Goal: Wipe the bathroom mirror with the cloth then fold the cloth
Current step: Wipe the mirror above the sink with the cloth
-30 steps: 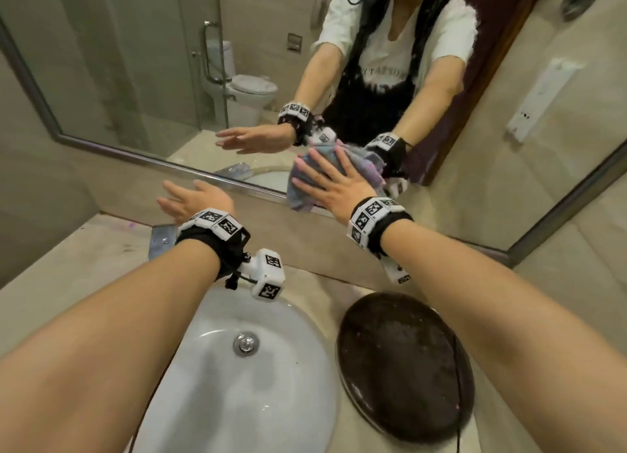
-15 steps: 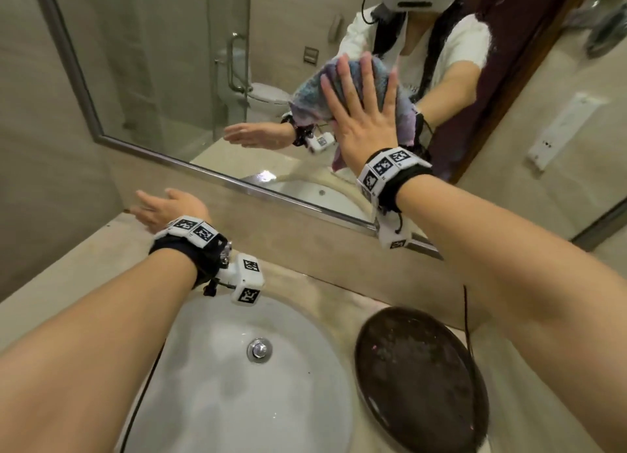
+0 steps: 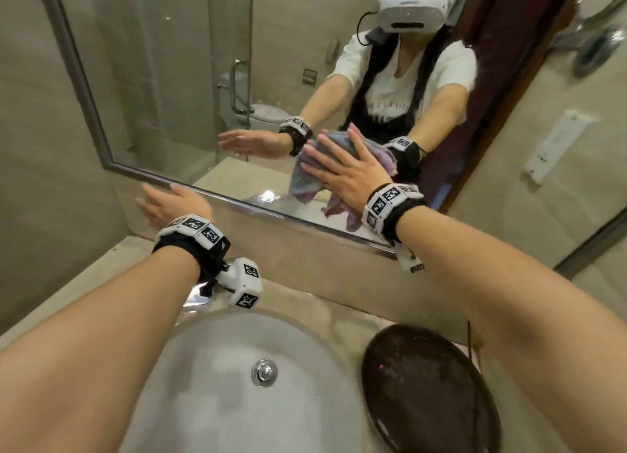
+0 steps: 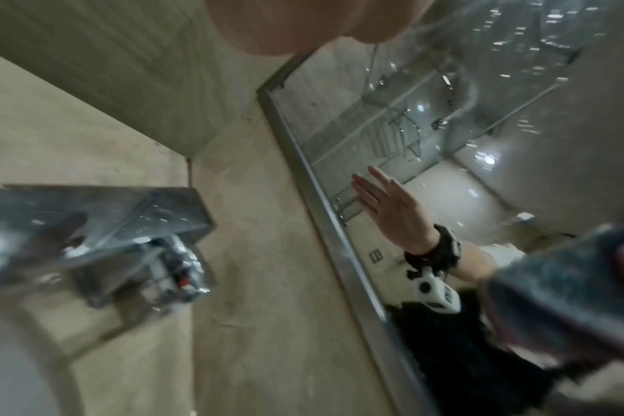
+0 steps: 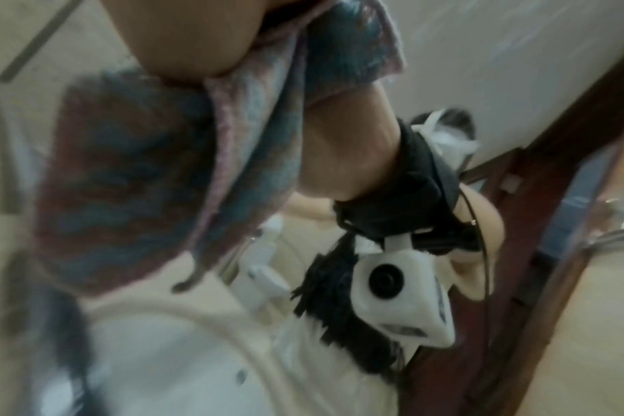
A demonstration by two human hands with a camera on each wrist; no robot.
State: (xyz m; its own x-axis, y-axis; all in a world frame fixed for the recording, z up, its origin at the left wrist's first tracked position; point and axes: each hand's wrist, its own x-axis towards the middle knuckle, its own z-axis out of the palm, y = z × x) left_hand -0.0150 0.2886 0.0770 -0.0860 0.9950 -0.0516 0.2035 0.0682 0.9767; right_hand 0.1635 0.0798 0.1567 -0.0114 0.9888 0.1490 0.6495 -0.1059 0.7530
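R hand lies flat on the cloth, fingers straight and spread, pinning it against the mirror low down, just above the bottom frame edge and right of centre. The cloth is bunched under the palm, with loose corners hanging below the hand toward the frame; in the right wrist view the cloth sits between palm and glass, blurred, so how much of it lies flat can't be told. L hand hovers apart, off to the left near the mirror's lower-left corner, fingers straight and relaxed, holding nothing; whether it touches the wall strip below the frame isn't clear. The key relation: the cloth sits directly under the R palm, fingers pointing up and left across the glass, and most of the mirror extends up and left of it. So the R hand is the working 1, and the L is well clear of the cloth. Judgement: wiping step in progress, folding not begun, maybe early to mid-task. Next stroke likely needs steady flat pressure so the bunched cloth doesn't slip out or drop into the sink below. A dark round tray sits beside the sink, on the counter.
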